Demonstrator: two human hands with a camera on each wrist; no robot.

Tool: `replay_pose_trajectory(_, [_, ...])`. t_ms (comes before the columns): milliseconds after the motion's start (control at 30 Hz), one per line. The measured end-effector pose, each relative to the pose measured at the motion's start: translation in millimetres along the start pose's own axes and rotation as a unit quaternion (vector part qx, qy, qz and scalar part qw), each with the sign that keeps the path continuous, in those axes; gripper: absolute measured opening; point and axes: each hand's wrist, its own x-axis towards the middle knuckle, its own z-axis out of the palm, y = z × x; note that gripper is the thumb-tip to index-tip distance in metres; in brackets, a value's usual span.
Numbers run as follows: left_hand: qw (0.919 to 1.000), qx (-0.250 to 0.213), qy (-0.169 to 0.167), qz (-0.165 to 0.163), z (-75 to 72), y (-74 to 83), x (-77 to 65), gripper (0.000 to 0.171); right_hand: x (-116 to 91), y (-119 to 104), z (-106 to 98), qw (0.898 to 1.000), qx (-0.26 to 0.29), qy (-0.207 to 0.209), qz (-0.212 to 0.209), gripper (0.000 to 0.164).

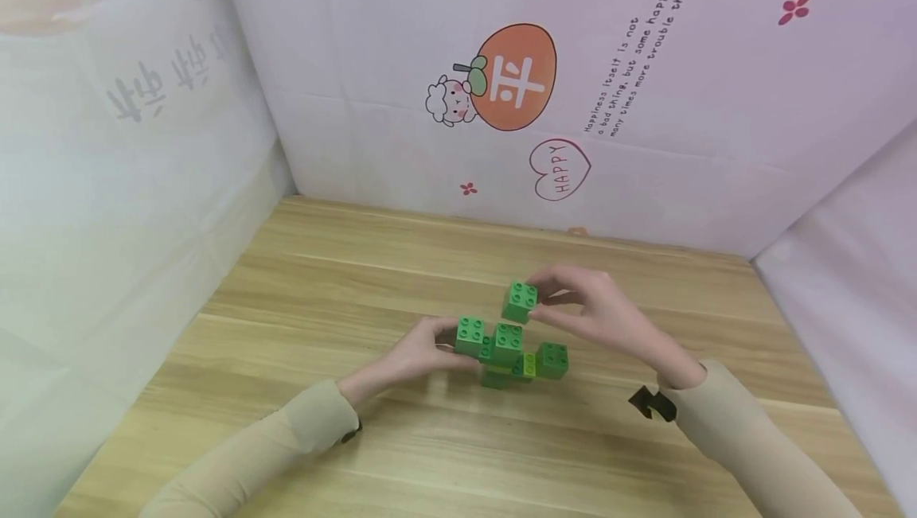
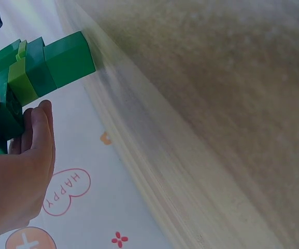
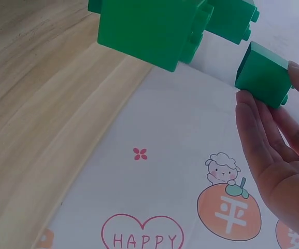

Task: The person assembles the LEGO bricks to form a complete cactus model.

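Observation:
My left hand grips the left side of a toy brick structure built from several green and yellow-green studded bricks. In the left wrist view, the thumb and fingers of that hand hold its dark green bricks, and a green brick juts out at the far end. My right hand pinches a loose green brick between thumb and fingers, just above and behind the structure. In the right wrist view, this loose brick is apart from the structure, its hollow underside partly showing.
A wooden table lies under the hands. White printed cloth stands as a wall behind it, with more cloth at the left and right sides.

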Motion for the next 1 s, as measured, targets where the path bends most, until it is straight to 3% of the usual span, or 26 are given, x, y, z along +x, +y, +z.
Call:
replay_pose_trajectory(467, [0.9998, 0.020, 0.003, 0.000, -1.6, -0.1, 1.1, 0.044, -7.9, -10.0, 4.4, 0.999, 0.008, -0.023, -0.035, 0.030])
replay_pose_trajectory(1000, [0.9996, 0.026, 0.006, -0.007, -1.6, 0.6, -1.1, 0.043, -10.7, -10.9, 9.5, 0.999, 0.002, -0.035, -0.031, 0.029])
